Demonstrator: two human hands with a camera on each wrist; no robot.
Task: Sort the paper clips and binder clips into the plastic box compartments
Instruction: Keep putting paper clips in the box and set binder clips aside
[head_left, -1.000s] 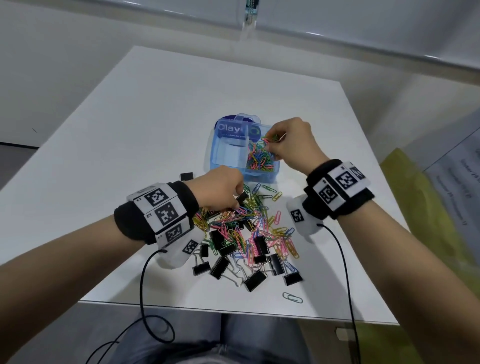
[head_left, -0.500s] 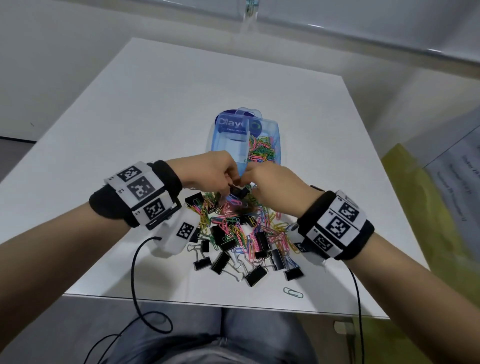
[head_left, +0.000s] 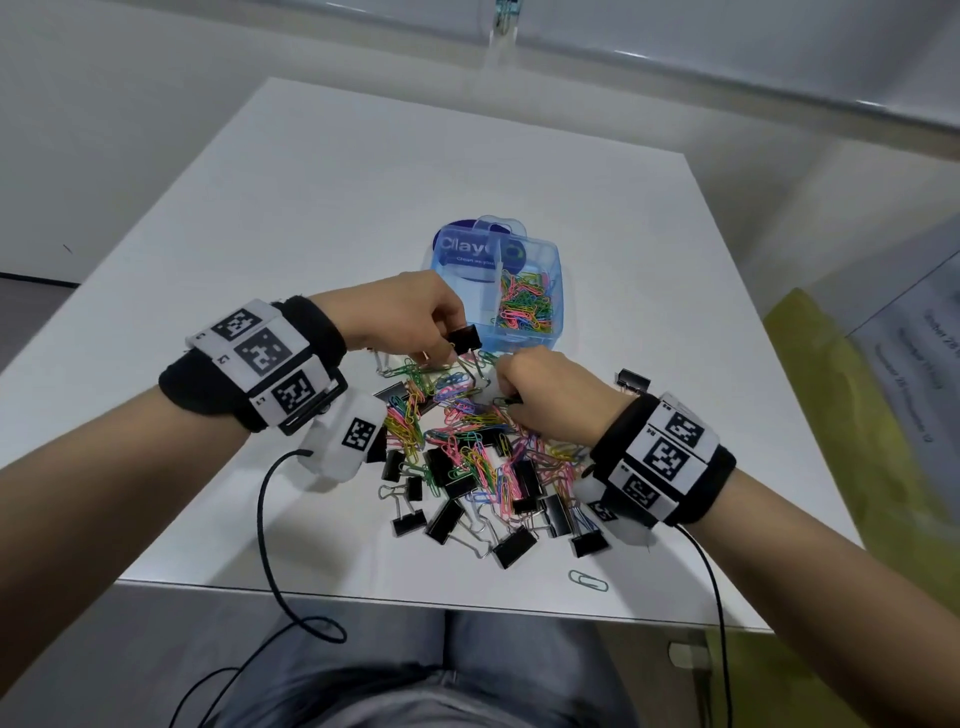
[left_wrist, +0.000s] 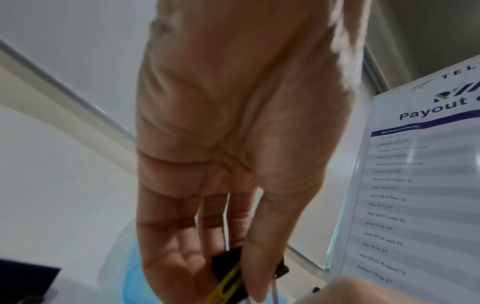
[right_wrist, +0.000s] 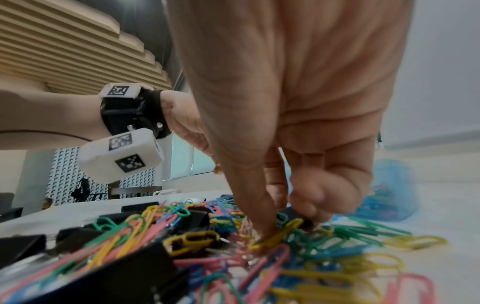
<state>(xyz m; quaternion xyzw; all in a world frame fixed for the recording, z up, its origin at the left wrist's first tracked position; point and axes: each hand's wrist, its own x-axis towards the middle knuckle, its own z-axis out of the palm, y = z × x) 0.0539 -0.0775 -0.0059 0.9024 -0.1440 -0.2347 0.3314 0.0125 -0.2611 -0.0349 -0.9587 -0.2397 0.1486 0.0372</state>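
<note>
A clear blue plastic box (head_left: 555, 270) stands beyond the pile. Its right compartment holds coloured paper clips (head_left: 524, 306); the left compartment (head_left: 462, 291) looks bare. A mixed pile of coloured paper clips (head_left: 467, 447) and black binder clips (head_left: 447, 519) lies near the table's front edge. My left hand (head_left: 449, 345) pinches a black binder clip (head_left: 465, 338) just in front of the box; in the left wrist view that binder clip (left_wrist: 226, 261) has a yellow paper clip (left_wrist: 228, 286) hanging from it. My right hand (head_left: 504, 395) reaches down into the pile and pinches a yellow paper clip (right_wrist: 278, 234).
One pale paper clip (head_left: 588, 579) lies alone by the table's front edge (head_left: 415, 597). A lone binder clip (head_left: 632, 381) sits right of the pile. Wrist cables (head_left: 265, 519) hang over the edge. A printed board (head_left: 909, 364) stands at the right.
The right hand left the box's right compartment and came down to the pile. Both hands met at a binder clip; now the left hand holds it raised nearer the box.
</note>
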